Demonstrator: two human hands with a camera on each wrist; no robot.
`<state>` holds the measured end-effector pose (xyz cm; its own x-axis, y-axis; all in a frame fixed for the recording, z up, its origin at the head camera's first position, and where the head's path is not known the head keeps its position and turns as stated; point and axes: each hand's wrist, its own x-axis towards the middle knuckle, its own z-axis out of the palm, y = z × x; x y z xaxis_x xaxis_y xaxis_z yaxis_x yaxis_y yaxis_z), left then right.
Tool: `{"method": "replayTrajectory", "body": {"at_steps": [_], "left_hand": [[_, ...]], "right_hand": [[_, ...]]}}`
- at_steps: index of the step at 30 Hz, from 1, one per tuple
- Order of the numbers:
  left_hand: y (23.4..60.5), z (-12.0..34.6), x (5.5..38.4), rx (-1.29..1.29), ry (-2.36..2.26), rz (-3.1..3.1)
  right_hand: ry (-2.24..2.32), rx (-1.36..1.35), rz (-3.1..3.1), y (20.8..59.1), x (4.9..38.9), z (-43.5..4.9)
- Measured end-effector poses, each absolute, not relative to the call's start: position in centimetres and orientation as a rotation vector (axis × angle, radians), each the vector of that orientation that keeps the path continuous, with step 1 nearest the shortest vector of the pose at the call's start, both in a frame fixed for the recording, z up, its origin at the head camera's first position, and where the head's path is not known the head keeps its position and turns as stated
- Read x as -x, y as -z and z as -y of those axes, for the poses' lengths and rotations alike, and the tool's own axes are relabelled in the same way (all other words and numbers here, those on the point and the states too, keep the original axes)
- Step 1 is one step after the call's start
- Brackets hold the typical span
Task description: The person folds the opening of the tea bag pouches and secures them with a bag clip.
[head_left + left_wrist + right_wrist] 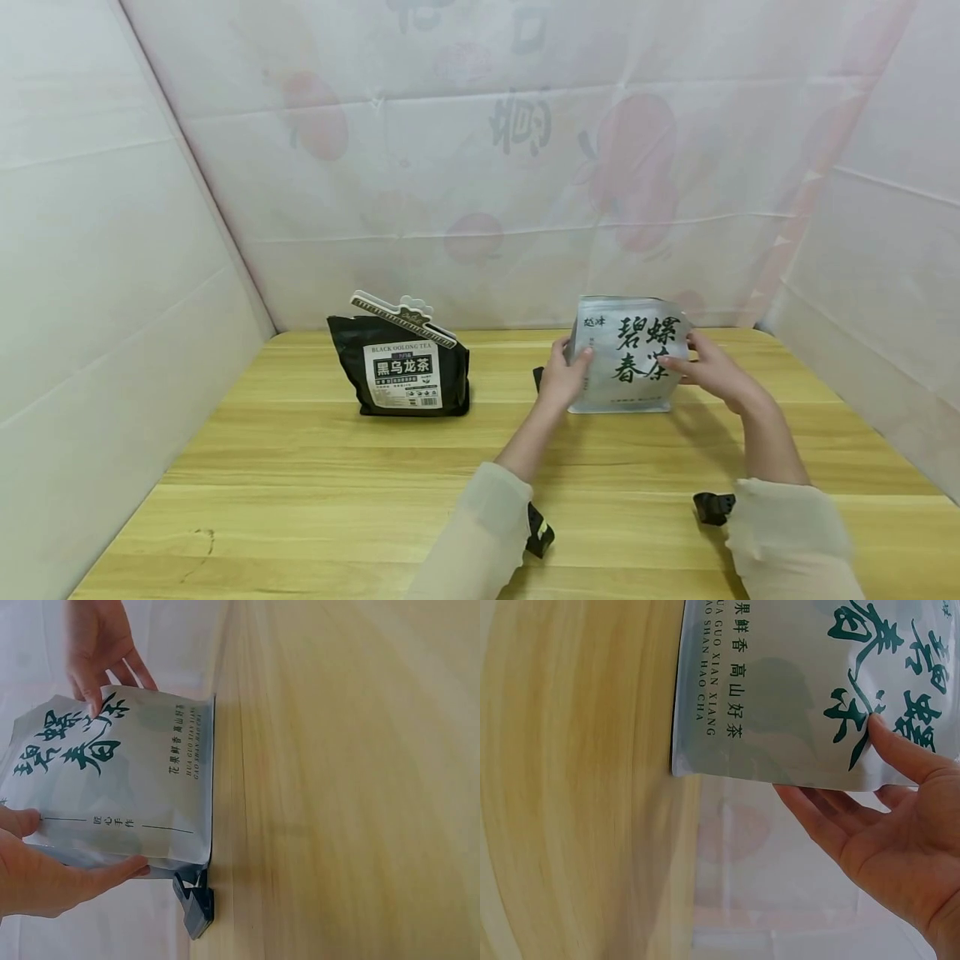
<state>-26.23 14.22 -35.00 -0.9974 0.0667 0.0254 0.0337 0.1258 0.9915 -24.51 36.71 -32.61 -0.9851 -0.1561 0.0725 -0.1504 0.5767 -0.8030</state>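
A pale silver tea pouch [626,358] with large dark green characters stands upright on the wooden table, held at both sides. My left hand [564,379] grips its left edge, with the thumb on the front and a finger [112,876] along the side. At the opposite edge my right hand [716,373] pinches the pouch, its thumb lying on the printed front and its other fingers partly hidden behind. Close by the pouch's lower left corner is a small black clip [196,907].
A black oolong tea pouch [405,375] stands to the left, a long cream-and-dark sealing clip [405,317] across its slanted top. White printed cloth [465,167] walls the table at the back and both sides. Black wrist devices [538,533] show by the sleeves.
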Motion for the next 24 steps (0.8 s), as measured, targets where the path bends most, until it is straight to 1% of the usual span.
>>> {"method": "replayTrajectory", "body": {"at_steps": [24], "left_hand": [[34.7, -11.0, 26.2, -0.043, -2.200, -2.162]], "right_hand": [[1.386, 0.305, -2.801, 32.7, 25.0, -33.8]]}}
